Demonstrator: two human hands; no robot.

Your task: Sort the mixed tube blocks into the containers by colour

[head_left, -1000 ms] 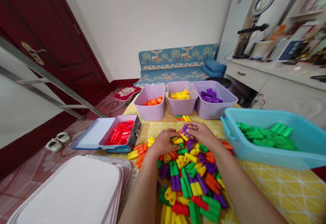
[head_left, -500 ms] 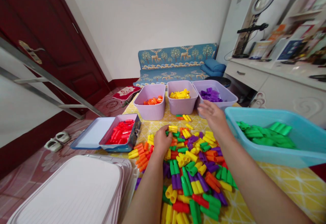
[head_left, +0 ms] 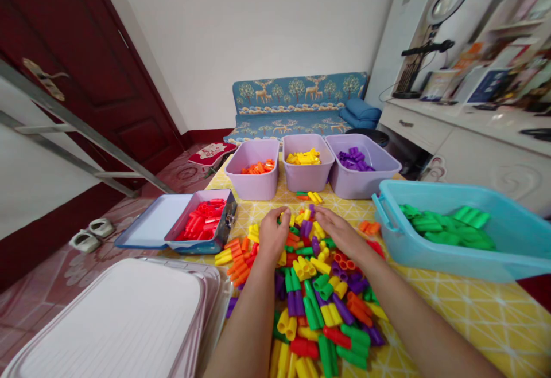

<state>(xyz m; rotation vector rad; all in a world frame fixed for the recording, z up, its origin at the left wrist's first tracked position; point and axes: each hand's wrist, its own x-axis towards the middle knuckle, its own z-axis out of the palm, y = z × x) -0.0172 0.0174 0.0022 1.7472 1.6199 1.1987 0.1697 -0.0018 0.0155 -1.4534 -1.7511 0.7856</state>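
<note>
A heap of bullet-shaped plastic building blocks (head_left: 316, 297) in yellow, green, purple, orange and red lies before me. Many of them are joined in pairs or short rows. At the heap's far left side is my left hand (head_left: 274, 233), fingers curved and thumb apart, against yellow and green blocks. Across from it, my right hand (head_left: 338, 230) is held edge-down with its fingers stretched out, touching the far right of the heap. Several blocks lie between the two hands, and neither hand is closed on one. The right hand's palm side is partly hidden.
Behind the heap stand lilac bins with orange (head_left: 253, 180), yellow (head_left: 305, 174) and purple blocks (head_left: 361, 174). A turquoise tub (head_left: 447, 263) of green blocks is right. Left are an open tin (head_left: 193, 247) of red blocks and stacked white lids (head_left: 112, 320). Loose orange blocks (head_left: 369, 228) lie near the tub.
My right hand has come down and left from near the purple bin to the heap, and blocks there have shifted leftward. My left hand has stayed at the heap's left side.
</note>
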